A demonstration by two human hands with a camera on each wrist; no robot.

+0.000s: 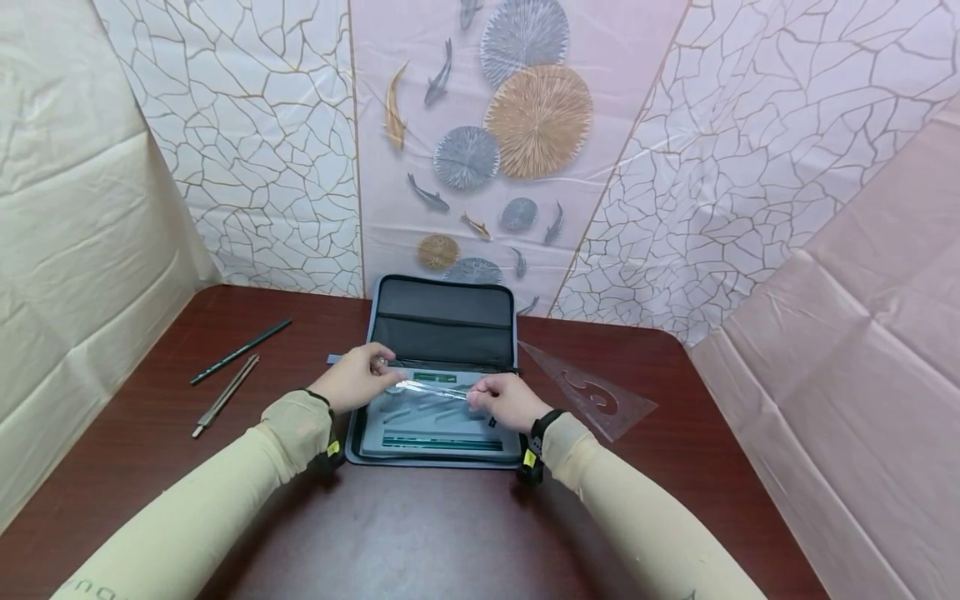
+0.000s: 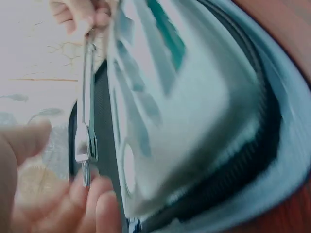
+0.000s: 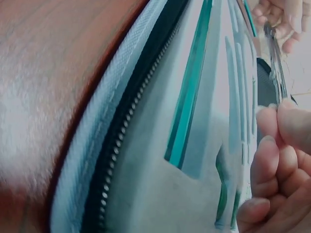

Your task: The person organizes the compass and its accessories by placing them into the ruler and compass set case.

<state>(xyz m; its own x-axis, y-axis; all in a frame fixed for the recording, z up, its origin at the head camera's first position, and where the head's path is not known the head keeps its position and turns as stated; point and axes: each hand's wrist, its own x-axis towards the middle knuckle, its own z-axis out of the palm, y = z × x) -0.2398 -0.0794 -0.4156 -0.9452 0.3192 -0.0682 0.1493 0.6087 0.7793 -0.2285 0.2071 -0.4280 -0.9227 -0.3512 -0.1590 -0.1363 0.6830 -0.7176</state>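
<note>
A silver drawing compass (image 1: 431,387) is held level above an open zip case (image 1: 360,460). My right hand (image 1: 512,400) pinches the leg end of the compass between thumb and fingertips. At its other end, my left hand (image 1: 352,379) has the thumb spread away from the fingers. In the left wrist view, those fingertips (image 2: 92,194) lie close by the knurled handle of the compass (image 2: 85,116); whether they touch it I cannot tell. Below both hands, the case holds a pale moulded tray (image 3: 141,194) with shaped slots and a green strip (image 3: 187,121) in one.
Left of the case, a dark green pencil (image 1: 240,352) and a second metal compass or divider (image 1: 225,396) lie on the brown table (image 1: 450,533). A clear set square (image 1: 551,367) with a cutout lies to the right. Patterned cloth (image 1: 645,208) hangs behind.
</note>
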